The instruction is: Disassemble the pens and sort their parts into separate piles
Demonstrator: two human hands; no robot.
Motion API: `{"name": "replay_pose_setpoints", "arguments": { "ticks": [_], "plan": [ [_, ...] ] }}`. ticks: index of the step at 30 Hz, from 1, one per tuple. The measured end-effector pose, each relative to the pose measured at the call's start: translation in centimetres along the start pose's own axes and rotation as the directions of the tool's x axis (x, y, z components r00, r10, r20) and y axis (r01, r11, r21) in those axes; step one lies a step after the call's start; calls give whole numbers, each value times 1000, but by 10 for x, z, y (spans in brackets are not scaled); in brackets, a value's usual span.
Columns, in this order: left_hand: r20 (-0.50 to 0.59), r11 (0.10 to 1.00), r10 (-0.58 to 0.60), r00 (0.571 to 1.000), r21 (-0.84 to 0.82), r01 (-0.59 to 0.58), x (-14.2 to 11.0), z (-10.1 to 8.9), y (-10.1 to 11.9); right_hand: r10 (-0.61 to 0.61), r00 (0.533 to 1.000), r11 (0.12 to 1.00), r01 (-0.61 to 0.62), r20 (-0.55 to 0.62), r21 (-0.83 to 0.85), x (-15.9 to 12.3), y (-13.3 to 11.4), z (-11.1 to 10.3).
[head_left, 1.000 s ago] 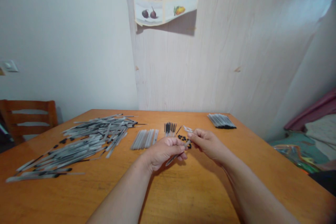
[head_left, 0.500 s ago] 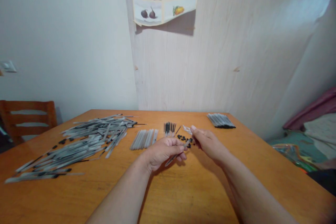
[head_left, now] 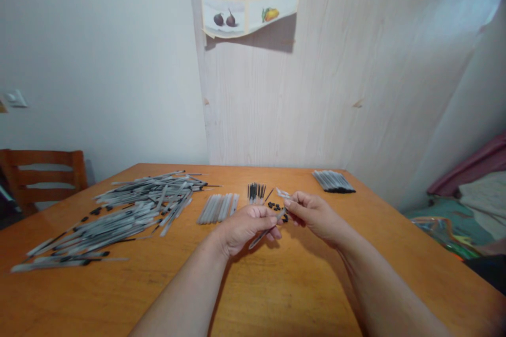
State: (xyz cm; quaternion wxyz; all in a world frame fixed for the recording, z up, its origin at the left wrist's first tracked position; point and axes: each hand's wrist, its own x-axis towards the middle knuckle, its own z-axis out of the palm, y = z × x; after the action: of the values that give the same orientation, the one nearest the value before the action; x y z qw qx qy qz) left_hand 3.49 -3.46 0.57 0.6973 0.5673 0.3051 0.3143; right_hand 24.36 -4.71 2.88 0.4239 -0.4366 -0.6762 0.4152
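Note:
My left hand (head_left: 251, 225) is closed around a translucent pen barrel (head_left: 256, 243), which slants up to the right with a dark line inside it. My right hand (head_left: 312, 215) is pinched at the barrel's upper end; whatever lies between its fingertips is too small to make out. Just beyond the fingers are small black plugs (head_left: 272, 205) and some small whitish pieces (head_left: 281, 192). Behind my left hand stretches a row of dark pen refills (head_left: 256, 191). Several clear pen barrels (head_left: 217, 209) lie side by side to the left of it.
A large loose pile of pens and parts (head_left: 118, 224) covers the left of the wooden table (head_left: 276, 295). At the back right lies a neat bundle of pens with black ends (head_left: 334, 182). A wooden chair (head_left: 43, 174) stands at the left, and fabric and bags are at the right.
My right hand drew slightly away from the barrel's upper end half a second ago and is now back against it. My left hand has stayed in place with the pen barrel.

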Motion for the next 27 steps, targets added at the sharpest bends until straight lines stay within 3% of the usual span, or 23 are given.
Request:
{"name": "replay_pose_setpoints", "arguments": {
  "ticks": [9, 14, 19, 27],
  "plan": [
    [13, 1000, -15, 1000, 27, 14, -1, 2, 0, -111, 994, 973, 104, -21, -205, 6, 4, 5],
    [17, 1000, -24, 1000, 6, 24, 0, 1, -1, -124, 992, 982, 122, -4, -144, 7, 3, 6],
    [5, 1000, -15, 1000, -8, 15, 0, 0, -1, -36, 997, 997, 31, -67, -75, 3, 2, 0],
    [-1, 1000, 7, 1000, 19, -6, -1, 0, 2, 27, 998, 992, -34, 54, 122, 0, -2, -5]
  ]
}}
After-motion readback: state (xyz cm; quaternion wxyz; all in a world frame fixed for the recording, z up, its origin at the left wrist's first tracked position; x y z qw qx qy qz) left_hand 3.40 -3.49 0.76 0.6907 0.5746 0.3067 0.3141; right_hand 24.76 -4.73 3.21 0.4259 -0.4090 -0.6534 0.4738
